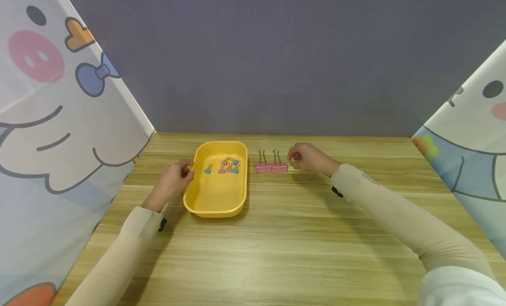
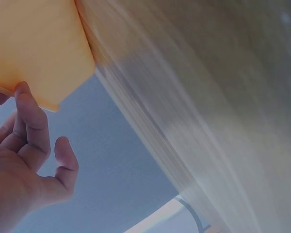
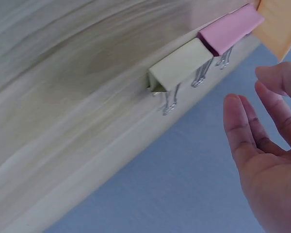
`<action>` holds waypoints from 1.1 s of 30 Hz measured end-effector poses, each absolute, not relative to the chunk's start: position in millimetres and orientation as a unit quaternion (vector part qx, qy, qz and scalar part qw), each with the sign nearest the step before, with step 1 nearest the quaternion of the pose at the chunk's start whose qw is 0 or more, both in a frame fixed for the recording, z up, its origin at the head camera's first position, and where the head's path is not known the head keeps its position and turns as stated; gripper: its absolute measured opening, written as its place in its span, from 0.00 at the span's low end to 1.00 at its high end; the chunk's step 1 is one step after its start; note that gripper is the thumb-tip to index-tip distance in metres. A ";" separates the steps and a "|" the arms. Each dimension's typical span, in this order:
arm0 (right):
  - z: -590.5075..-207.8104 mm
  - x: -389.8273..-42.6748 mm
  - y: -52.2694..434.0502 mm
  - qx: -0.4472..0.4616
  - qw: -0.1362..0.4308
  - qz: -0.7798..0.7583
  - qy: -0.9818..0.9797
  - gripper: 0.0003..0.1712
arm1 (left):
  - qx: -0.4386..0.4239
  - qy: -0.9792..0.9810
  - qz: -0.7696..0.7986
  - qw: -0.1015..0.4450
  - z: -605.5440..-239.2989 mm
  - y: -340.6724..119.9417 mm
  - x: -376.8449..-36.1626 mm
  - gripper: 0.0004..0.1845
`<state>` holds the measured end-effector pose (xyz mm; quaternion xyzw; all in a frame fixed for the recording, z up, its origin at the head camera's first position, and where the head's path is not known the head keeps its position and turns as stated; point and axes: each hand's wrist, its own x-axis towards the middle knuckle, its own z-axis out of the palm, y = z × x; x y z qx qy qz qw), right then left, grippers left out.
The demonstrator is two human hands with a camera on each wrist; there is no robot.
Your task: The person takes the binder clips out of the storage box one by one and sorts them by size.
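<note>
In the head view the small coloured binder clips (image 1: 227, 165) in the yellow plastic tray (image 1: 215, 196) are too small to count surely. The right hand (image 1: 310, 159) covers the cream binder clip (image 3: 177, 65), perhaps touching it. The left wrist view cuts off the tray and blurs the wooden table (image 2: 208, 97).

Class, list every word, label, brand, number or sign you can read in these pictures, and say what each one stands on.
Small dark print on the right sleeve: too small and blurred to read.
Side curtains: cartoon drawings only, no words.
Yellow tray, clips, table: no text visible.
Wrist views: no text visible.
</note>
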<state>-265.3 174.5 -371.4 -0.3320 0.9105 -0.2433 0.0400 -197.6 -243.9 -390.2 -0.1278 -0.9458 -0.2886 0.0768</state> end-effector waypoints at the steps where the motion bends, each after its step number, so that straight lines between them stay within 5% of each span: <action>1: -370.3 -264.3 173.3 -0.332 0.038 -0.245 0.910 0.10 | -0.129 -0.946 -0.289 0.078 -390.2 -243.9 -197.5 0.17; 33: -343.6 -255.3 113.5 -0.374 0.007 -0.280 0.884 0.10 | -0.128 -0.948 -0.282 0.078 -389.2 -242.9 -196.9 0.17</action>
